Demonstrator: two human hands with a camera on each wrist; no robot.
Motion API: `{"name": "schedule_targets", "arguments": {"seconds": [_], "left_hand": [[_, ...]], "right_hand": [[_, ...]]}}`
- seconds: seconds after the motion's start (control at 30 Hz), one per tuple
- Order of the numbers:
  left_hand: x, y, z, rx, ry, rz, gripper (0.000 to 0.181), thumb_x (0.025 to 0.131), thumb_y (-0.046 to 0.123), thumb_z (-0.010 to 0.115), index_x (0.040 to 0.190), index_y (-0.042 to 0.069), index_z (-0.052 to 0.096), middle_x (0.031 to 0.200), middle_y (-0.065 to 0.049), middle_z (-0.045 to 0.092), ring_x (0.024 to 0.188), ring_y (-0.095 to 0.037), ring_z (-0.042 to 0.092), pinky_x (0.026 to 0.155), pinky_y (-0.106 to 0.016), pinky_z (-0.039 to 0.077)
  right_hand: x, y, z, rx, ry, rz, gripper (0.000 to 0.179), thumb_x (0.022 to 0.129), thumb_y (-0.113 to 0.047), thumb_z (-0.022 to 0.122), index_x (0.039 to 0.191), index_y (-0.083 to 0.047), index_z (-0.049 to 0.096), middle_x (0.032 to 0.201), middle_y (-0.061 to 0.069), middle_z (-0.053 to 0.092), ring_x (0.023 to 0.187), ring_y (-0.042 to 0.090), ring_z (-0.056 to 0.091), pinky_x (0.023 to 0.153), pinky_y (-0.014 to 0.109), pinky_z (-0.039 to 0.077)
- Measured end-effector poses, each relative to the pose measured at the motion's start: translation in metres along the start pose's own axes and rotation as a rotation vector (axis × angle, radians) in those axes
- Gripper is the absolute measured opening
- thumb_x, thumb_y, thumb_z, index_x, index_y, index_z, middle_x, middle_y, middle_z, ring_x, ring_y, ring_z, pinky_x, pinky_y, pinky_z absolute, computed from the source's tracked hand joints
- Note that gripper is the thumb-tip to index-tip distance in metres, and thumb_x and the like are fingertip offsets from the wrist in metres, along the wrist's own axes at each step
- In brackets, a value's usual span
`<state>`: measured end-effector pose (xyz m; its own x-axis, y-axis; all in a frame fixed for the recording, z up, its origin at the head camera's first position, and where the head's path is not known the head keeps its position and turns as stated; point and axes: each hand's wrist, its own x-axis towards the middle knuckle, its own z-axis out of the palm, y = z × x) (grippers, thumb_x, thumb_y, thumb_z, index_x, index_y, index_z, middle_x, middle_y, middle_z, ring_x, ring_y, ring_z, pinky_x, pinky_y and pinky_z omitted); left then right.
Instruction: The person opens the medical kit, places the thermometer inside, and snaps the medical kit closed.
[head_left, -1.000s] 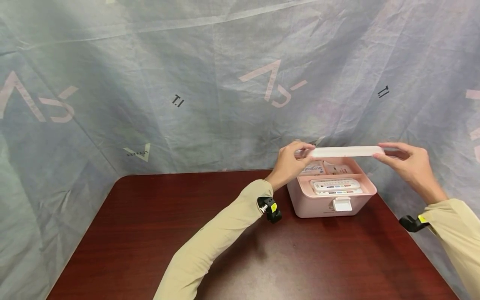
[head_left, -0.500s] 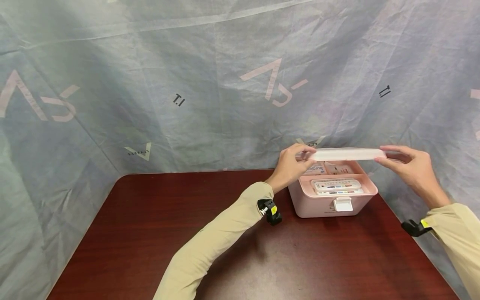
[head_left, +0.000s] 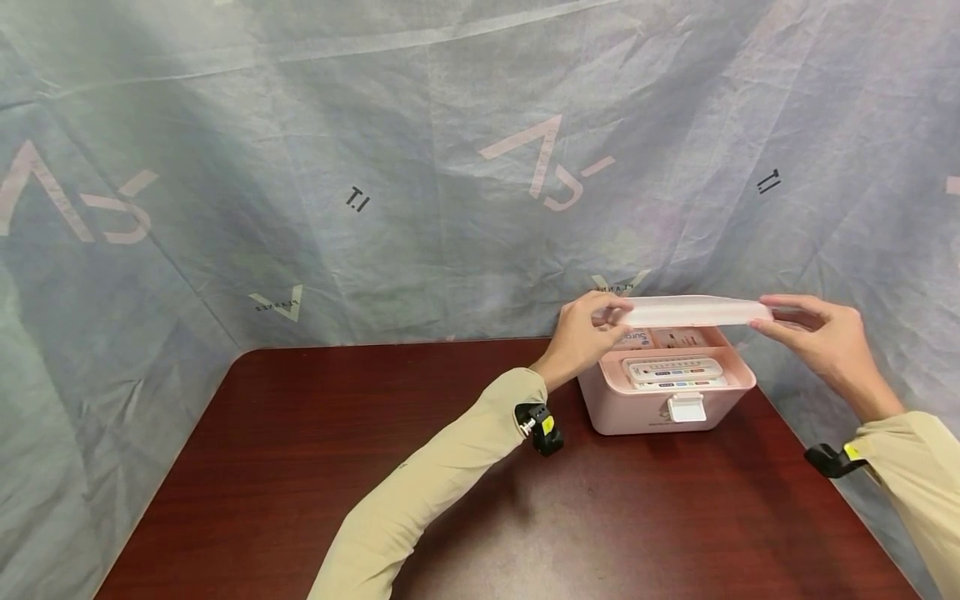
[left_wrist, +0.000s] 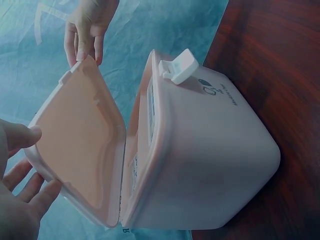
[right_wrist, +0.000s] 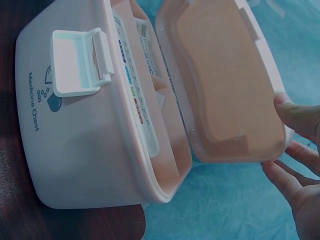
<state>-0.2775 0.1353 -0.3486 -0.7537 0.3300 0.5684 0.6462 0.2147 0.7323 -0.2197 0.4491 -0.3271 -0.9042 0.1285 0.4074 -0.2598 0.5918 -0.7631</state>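
Observation:
A pink medicine chest [head_left: 637,408] stands at the table's far right, its hinged lid [head_left: 690,312] tilted up over the rear half. My left hand [head_left: 585,333] pinches the lid's left corner between thumb and fingers. At the opposite corner, my right hand [head_left: 821,333] grips the lid the same way, thumb on the inner side in the right wrist view. The white front latch [head_left: 687,407] is flipped outward. Inside the front compartment lie white thermometer-like cases [head_left: 675,371] with coloured marks. Printed packets [head_left: 678,337] sit in the rear compartments, partly hidden by the lid.
The dark red wooden table [head_left: 337,467] reaches left and forward of the chest. A grey fabric curtain [head_left: 420,208] hangs close behind the table and along both sides. The table's right edge runs close to the chest.
Both hands have lowered the lid slightly, tilting it forward, so more of its top surface shows and the rear packets are more covered. The chest stays in place.

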Motion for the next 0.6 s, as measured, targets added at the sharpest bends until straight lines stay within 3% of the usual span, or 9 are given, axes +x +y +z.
{"name": "schedule_targets", "arguments": {"seconds": [0.27,0.6], "left_hand": [[-0.0020,-0.0017,0.0009,-0.020,0.004,0.006,0.027,0.077,0.005,0.076,0.103,0.008,0.072,0.112,-0.004,0.064,0.097,-0.006,0.060,0.079,-0.013,0.047],[-0.0069,-0.0012,0.0014,-0.006,-0.005,0.030,0.027,0.076,0.005,0.077,0.102,0.008,0.072,0.105,-0.002,0.065,0.089,-0.005,0.060,0.078,-0.014,0.048]], "right_hand": [[-0.0015,0.0019,0.0000,-0.006,-0.009,0.002,0.047,0.077,-0.010,0.078,0.121,-0.003,0.063,0.102,-0.016,0.064,0.087,-0.009,0.061,0.069,0.006,0.043],[-0.0046,0.0039,-0.0003,0.005,-0.017,-0.007,0.046,0.076,-0.007,0.078,0.120,-0.001,0.063,0.101,-0.018,0.065,0.088,-0.008,0.062,0.069,0.006,0.044]]}}
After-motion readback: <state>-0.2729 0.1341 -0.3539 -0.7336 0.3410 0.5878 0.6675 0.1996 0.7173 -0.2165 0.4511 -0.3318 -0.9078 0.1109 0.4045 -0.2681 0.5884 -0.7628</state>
